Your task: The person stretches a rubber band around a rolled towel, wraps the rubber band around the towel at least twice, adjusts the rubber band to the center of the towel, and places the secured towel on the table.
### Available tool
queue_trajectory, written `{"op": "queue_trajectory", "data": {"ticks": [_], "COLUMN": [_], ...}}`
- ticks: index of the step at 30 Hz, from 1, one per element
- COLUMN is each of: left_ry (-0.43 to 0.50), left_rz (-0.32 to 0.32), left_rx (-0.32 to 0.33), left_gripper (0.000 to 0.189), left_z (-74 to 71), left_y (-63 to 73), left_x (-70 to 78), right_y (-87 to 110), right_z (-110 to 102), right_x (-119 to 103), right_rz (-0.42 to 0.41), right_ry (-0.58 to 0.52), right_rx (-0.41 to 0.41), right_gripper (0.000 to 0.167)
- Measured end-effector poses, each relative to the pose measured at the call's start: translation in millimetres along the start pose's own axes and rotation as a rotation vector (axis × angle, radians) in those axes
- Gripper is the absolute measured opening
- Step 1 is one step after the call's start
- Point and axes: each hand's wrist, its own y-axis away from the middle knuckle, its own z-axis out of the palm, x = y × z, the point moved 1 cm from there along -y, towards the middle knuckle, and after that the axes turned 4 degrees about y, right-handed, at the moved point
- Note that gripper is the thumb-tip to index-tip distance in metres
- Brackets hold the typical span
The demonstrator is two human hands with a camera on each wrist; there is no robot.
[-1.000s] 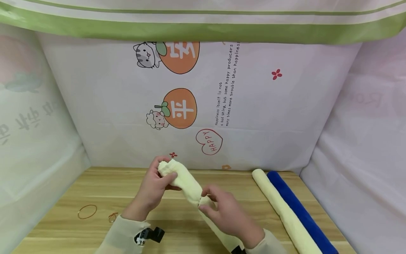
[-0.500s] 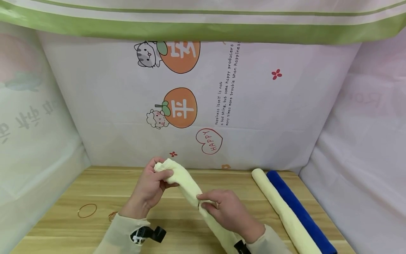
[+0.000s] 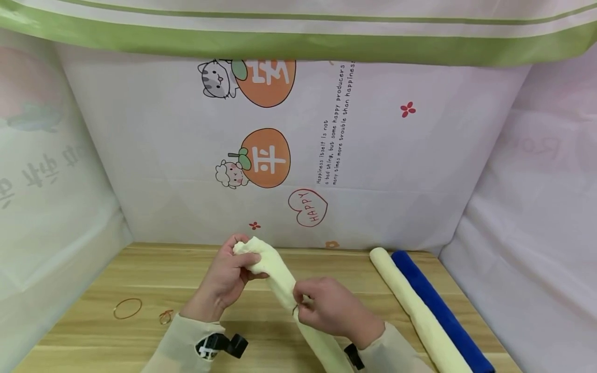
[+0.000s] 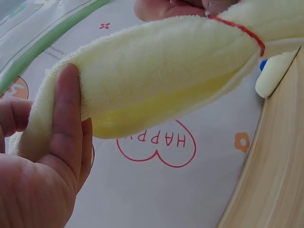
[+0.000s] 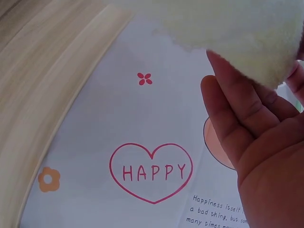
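A cream towel (image 3: 275,268), rolled long, is held up off the table and slants across the middle of the head view. My left hand (image 3: 226,280) grips its far end, thumb on the near side. A thin red rubber band (image 4: 243,30) circles the roll partway along, as the left wrist view shows. At that band my right hand (image 3: 328,311) has thumb and index finger curled in a pinch, seemingly on the band; its fingertips partly cover the spot. In the right wrist view the other fingers (image 5: 232,92) reach up beside the towel.
On the wooden table (image 3: 116,280) lie a loose rubber band (image 3: 127,309) and a small tangled one (image 3: 165,317) at left. Another cream roll (image 3: 410,305) lies against a blue roll (image 3: 440,311) at right. Printed cloth walls (image 3: 373,155) stand around.
My right hand's fingers have gone from reaching along the roll to a tight curled pinch at the band. The left hand keeps its grip, shifting slightly.
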Motion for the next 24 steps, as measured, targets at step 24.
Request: {"op": "queue_trajectory", "data": {"ticks": [24], "left_ry": [-0.030], "left_rz": [0.009], "left_rx": [-0.004], "left_gripper": [0.031], "left_z": [-20.7], "left_y": [-1.0], "left_x": [7.6], "right_y": [9.5], "right_z": [-18], "right_x": [11], "right_rz": [-0.010], "right_ry": [-0.124], "right_rx": [-0.085], "right_gripper": [0.029]}}
